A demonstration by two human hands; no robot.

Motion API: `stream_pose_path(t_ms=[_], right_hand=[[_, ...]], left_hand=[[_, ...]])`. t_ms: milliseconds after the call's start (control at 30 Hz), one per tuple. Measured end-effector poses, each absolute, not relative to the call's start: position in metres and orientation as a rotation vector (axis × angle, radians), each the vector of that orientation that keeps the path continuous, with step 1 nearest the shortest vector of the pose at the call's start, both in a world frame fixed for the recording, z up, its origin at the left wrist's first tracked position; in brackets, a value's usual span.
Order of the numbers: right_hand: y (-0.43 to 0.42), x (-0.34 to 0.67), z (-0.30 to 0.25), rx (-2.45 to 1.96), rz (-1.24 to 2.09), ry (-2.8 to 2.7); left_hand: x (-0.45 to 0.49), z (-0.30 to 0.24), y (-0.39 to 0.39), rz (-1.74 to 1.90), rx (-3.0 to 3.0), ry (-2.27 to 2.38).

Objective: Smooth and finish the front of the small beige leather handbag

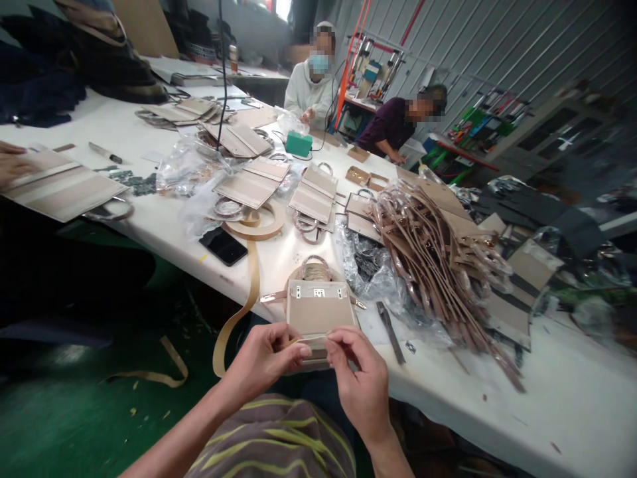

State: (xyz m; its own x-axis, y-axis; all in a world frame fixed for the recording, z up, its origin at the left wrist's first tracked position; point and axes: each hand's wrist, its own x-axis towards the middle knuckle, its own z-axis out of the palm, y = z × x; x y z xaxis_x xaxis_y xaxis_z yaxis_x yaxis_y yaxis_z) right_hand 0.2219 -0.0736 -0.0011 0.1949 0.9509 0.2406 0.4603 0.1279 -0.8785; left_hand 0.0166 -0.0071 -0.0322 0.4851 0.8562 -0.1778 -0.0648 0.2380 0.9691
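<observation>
A beige handbag [321, 312] lies at the table's near edge, its round handle [315, 267] pointing away from me. White-rimmed cut-outs run across its upper part, and a short strap end sticks out at each side. Over the near end of the bag, my left hand [279, 348] pinches one end of a thin pale strip [314, 340] between thumb and fingers. My right hand [355, 365] is closed on the strip's other end. Whether the strip is loose or part of the bag's edge, I cannot tell. The fingertips hide its ends.
A tape roll [259, 222] trails a long tail over the edge, beside a black phone [223, 245]. Brown straps [438, 259] are heaped right, near a dark flat tool [391, 332]. Bag panels [313, 192] lie beyond. Another person's hand [12, 162] is far left; two people work across the table.
</observation>
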Motion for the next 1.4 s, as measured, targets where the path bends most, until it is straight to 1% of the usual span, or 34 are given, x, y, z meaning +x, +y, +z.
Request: stream_pose_path(t_ms=[133, 267, 500, 633, 733, 933, 1133, 1267, 1400], right_hand=[[-0.07, 0.226, 0.001, -1.502, 0.697, -1.393], [-0.068, 0.23, 0.006, -1.498, 0.736, -1.414], [-0.067, 0.235, 0.004, -1.529, 0.726, -1.421], [-0.065, 0.237, 0.0, -1.619, 0.703, -1.384], [-0.056, 0.235, -0.001, -1.69, 0.702, -1.34], [-0.006, 0.239, -0.012, -1.796, 0.576, -1.187], [0.037, 0.246, -0.035, -1.863, 0.511, -1.134], [0.041, 0.245, -0.048, -1.916, 0.47, -1.24], [0.043, 0.245, -0.054, -1.918, 0.474, -1.233]], left_hand=[[0.015, -0.041, -0.004, 0.74, 0.974, 0.754], [0.011, -0.035, 0.001, 0.68, 1.058, 0.646], [0.019, -0.028, 0.012, 0.45, 1.175, 0.535], [0.022, -0.032, 0.012, 0.402, 1.216, 0.673], [0.026, -0.022, 0.021, 0.324, 1.297, 0.856], [0.051, 0.012, 0.085, 0.243, 2.034, 1.29], [0.08, 0.006, 0.149, 0.069, 2.041, 1.202], [0.083, -0.008, 0.157, 0.017, 2.038, 1.246], [0.083, -0.015, 0.156, 0.0, 2.042, 1.274]])
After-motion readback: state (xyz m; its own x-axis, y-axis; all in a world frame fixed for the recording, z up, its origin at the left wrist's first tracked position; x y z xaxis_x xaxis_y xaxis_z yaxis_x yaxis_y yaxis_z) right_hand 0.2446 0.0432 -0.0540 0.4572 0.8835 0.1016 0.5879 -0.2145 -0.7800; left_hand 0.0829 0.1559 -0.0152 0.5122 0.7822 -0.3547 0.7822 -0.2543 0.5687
